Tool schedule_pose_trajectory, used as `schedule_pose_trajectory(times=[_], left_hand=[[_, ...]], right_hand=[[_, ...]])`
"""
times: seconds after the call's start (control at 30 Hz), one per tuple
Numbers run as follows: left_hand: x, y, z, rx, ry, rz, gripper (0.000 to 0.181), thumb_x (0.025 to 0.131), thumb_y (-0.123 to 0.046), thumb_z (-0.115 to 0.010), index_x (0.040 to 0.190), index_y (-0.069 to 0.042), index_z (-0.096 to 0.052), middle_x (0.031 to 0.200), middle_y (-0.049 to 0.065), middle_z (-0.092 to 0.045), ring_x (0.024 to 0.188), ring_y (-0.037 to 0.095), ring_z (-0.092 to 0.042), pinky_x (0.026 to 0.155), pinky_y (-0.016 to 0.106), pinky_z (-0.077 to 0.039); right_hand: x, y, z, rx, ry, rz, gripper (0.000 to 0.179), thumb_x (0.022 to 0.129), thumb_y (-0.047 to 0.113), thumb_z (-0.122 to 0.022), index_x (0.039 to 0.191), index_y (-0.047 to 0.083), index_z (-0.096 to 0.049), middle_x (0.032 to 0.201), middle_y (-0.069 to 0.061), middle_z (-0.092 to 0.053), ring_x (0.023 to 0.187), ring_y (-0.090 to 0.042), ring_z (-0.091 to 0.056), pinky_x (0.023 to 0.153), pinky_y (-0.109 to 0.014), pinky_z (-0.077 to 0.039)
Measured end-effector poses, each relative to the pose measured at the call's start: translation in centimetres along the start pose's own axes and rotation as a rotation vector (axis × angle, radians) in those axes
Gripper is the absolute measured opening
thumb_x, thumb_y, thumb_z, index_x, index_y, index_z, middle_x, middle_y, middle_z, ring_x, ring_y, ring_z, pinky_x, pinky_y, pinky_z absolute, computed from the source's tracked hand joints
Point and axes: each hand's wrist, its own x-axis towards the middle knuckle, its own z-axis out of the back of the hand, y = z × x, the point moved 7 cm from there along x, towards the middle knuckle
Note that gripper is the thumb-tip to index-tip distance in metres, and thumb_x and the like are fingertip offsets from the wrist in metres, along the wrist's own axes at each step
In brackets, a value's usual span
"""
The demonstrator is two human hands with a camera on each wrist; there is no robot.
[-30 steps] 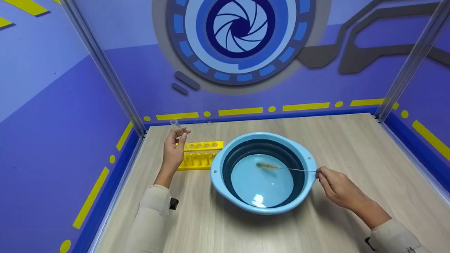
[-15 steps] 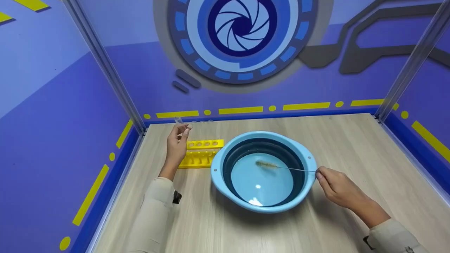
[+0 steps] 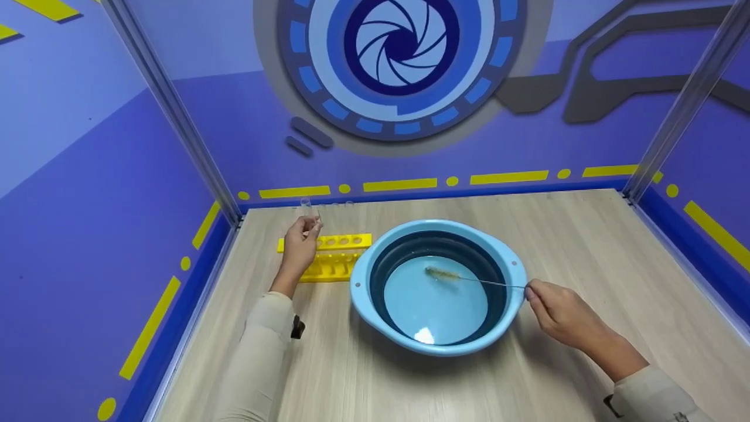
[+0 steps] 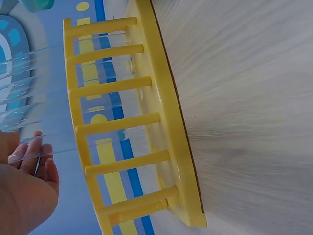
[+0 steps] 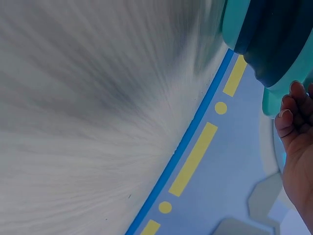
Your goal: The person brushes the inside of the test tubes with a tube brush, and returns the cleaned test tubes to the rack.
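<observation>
My left hand [image 3: 300, 245] is at the yellow test tube rack [image 3: 337, 275] and pinches a clear test tube [image 3: 305, 203], whose open end stands up above the fingers. In the left wrist view, that tube runs from the fingers to the rack's top bar, and several other clear tubes stand in the rack beside it. My right hand [image 3: 563, 312] grips the thin wire handle of a test tube brush [image 3: 443, 274] at the right rim of the blue basin [image 3: 358, 299]. The brush's tan bristles lie over the basin's light blue bottom. In the right wrist view the brush is hidden.
The basin stands just right of the rack on the wood-grain table [image 3: 586, 246]. Decorated blue and purple panels [image 3: 199, 129] close off the back and both sides, with metal posts [image 3: 674, 123] at the corners.
My left hand has moved right with the test tube, along the rack, whose left end now shows. My right hand and the brush have hardly moved.
</observation>
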Motion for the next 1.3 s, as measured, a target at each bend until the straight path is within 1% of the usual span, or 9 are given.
schedule_pose_trajectory(times=[0.17,0.4,0.5,0.6,0.7,0.87,1.07,1.17,1.3], left_hand=[[0.2,0.9,-0.4,0.048,0.013,0.074,0.028,0.113,-0.031,-0.056,0.133,-0.013,-0.064,0.133,0.011,-0.066,0.129,0.029,-0.062,0.112,0.048,-0.053],[0.1,1.1,-0.4,0.065,0.023,0.060,0.025,0.112,-0.028,-0.057,0.128,-0.011,-0.066,0.126,0.012,-0.068,0.123,0.028,-0.064,0.110,0.045,-0.054],[0.0,1.0,-0.3,0.081,0.041,0.054,0.029,0.113,-0.028,-0.055,0.135,-0.010,-0.064,0.130,0.013,-0.067,0.126,0.028,-0.063,0.112,0.047,-0.052],[-0.1,0.7,0.0,0.099,0.059,0.019,0.040,0.113,-0.027,-0.055,0.149,-0.010,-0.056,0.141,0.013,-0.065,0.135,0.030,-0.059,0.117,0.051,-0.049],[-0.1,0.0,0.4,0.086,0.072,-0.044,0.055,0.111,-0.023,-0.058,0.162,-0.012,-0.042,0.153,0.012,-0.058,0.145,0.032,-0.051,0.124,0.056,-0.040],[0.1,-1.9,1.1,0.029,0.073,-0.120,0.070,0.104,-0.023,-0.068,0.165,-0.016,-0.035,0.160,0.011,-0.053,0.150,0.033,-0.045,0.129,0.059,-0.030],[0.9,-4.1,1.5,0.028,0.058,-0.162,0.066,0.099,-0.029,-0.079,0.156,-0.014,-0.049,0.154,0.010,-0.059,0.149,0.034,-0.046,0.129,0.058,-0.030],[1.1,-4.8,1.6,0.066,0.054,-0.149,0.056,0.097,-0.031,-0.080,0.146,-0.014,-0.059,0.152,0.011,-0.058,0.148,0.037,-0.046,0.128,0.060,-0.031],[1.4,-5.4,1.5,0.158,0.061,-0.135,0.039,0.096,-0.031,-0.081,0.129,-0.014,-0.070,0.151,0.012,-0.060,0.151,0.039,-0.043,0.130,0.064,-0.022]], right_hand=[[0.0,0.2,0.3,-0.005,-0.025,0.017,0.018,0.092,-0.005,-0.073,0.094,0.011,-0.068,0.074,0.014,-0.046,0.068,0.005,-0.040,0.060,-0.009,-0.035],[-0.3,0.4,0.2,-0.016,-0.035,0.037,0.018,0.091,-0.004,-0.073,0.091,0.012,-0.067,0.072,0.015,-0.043,0.066,0.005,-0.038,0.058,-0.009,-0.034],[-0.3,0.5,0.2,-0.008,-0.046,0.050,0.021,0.090,-0.005,-0.073,0.089,0.014,-0.065,0.071,0.015,-0.042,0.066,0.005,-0.037,0.057,-0.009,-0.033],[-0.4,0.5,0.1,-0.008,-0.046,0.058,0.023,0.090,-0.005,-0.074,0.088,0.015,-0.064,0.071,0.015,-0.040,0.065,0.005,-0.036,0.057,-0.009,-0.032],[-0.3,0.5,0.0,-0.019,-0.030,0.041,0.021,0.091,-0.003,-0.074,0.088,0.015,-0.064,0.070,0.015,-0.040,0.065,0.005,-0.035,0.056,-0.011,-0.033],[-0.1,0.5,0.1,-0.030,-0.006,0.012,0.020,0.093,-0.001,-0.074,0.087,0.015,-0.064,0.069,0.016,-0.039,0.063,0.005,-0.035,0.053,-0.016,-0.037],[0.1,0.4,0.0,-0.020,0.011,-0.022,0.022,0.096,0.000,-0.072,0.086,0.017,-0.063,0.069,0.016,-0.039,0.062,0.004,-0.036,0.054,-0.017,-0.037],[0.2,0.3,0.0,-0.007,0.011,-0.061,0.024,0.097,0.000,-0.070,0.083,0.018,-0.062,0.067,0.016,-0.039,0.060,0.005,-0.036,0.053,-0.018,-0.037],[0.4,0.0,0.1,0.018,-0.001,-0.143,0.028,0.097,-0.001,-0.067,0.077,0.018,-0.061,0.062,0.017,-0.038,0.055,0.005,-0.035,0.049,-0.019,-0.034]])
